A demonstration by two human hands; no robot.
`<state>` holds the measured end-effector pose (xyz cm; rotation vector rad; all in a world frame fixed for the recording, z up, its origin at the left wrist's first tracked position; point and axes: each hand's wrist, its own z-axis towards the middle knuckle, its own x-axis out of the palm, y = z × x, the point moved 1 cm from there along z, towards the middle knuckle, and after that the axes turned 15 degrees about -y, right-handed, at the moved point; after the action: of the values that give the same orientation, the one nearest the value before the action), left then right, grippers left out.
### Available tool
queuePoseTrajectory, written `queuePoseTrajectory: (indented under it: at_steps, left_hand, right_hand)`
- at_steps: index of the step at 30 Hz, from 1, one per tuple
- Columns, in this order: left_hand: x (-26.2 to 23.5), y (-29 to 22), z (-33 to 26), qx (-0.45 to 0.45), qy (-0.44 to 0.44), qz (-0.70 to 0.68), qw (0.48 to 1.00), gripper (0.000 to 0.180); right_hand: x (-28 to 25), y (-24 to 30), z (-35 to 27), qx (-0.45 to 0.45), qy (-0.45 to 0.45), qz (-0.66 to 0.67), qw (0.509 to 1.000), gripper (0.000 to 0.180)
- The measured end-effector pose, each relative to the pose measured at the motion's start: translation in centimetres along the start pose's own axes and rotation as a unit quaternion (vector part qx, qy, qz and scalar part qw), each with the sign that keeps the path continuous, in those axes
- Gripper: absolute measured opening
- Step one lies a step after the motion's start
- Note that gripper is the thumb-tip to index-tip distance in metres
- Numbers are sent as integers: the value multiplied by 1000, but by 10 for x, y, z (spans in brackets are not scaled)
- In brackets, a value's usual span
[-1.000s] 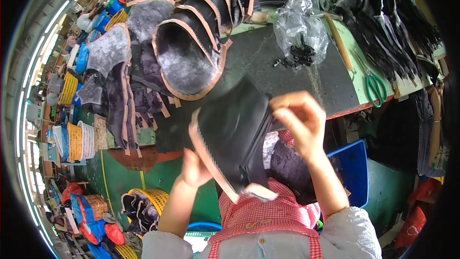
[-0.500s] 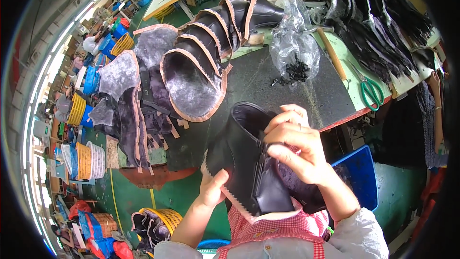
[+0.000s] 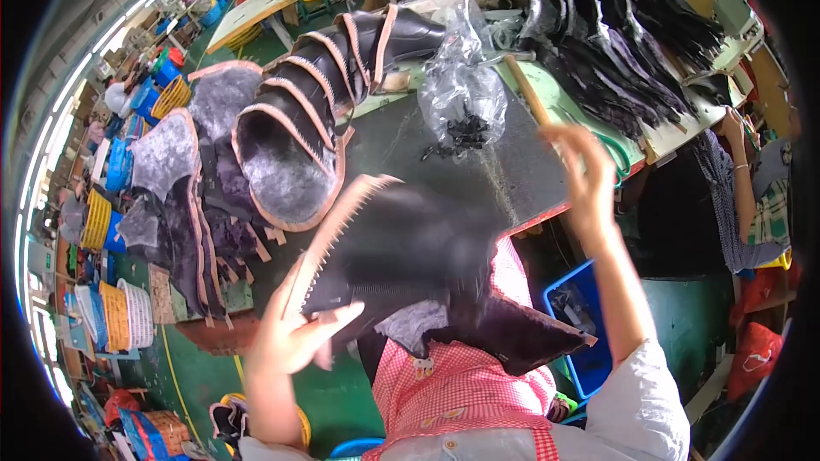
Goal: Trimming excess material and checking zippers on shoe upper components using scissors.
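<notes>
A black leather boot upper [image 3: 401, 243], blurred by motion, hangs in front of me with its pink zigzag-cut edge toward the left. My left hand [image 3: 295, 333] grips that edge, thumb lying over the leather and some fingers hidden behind it. My right hand [image 3: 585, 175] is off the upper and raised over the table's right edge, its blurred fingers apart and nothing visible in them. Just beyond it are green-handled scissors [image 3: 622, 154], partly covered by the hand. Beneath the upper show a grey furry patch [image 3: 413, 324] and a dark fur-lined piece [image 3: 534, 337] over my apron.
Nested boot uppers [image 3: 299, 90] and furry lining pieces [image 3: 162, 154] lie on the table's left. A plastic bag [image 3: 465, 90] with black bits and a wooden handle [image 3: 528, 90] lie farther back. A blue bin [image 3: 585, 376] stands below; another person's arm [image 3: 741, 171] shows at right.
The boot upper has swung from upright to sideways, its pink edge now at upper left. My right hand has let go and moved right toward the scissors. The view has shifted right.
</notes>
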<state>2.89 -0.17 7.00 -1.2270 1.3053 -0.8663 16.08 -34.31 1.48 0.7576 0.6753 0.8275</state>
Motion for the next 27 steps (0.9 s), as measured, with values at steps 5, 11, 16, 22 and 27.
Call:
queuePoseTrajectory:
  at_steps: [5,11,16,22,27]
  left_hand:
    - [-4,-9,29,149,399,289,857,59]
    - [33,36,20,264,374,416,786,48]
    - [26,55,7,366,237,371,819,20]
    - [19,46,10,376,320,332,804,7]
    - [11,34,7,403,315,310,802,10]
  right_hand:
    - [-84,-188,51,24,116,-571,812,33]
    - [-110,-214,83,-77,109,-514,847,38]
    - [-69,-76,17,158,161,-186,956,20]
    - [44,11,-113,239,403,301,831,19]
    - [67,28,-148,327,485,352,731,23]
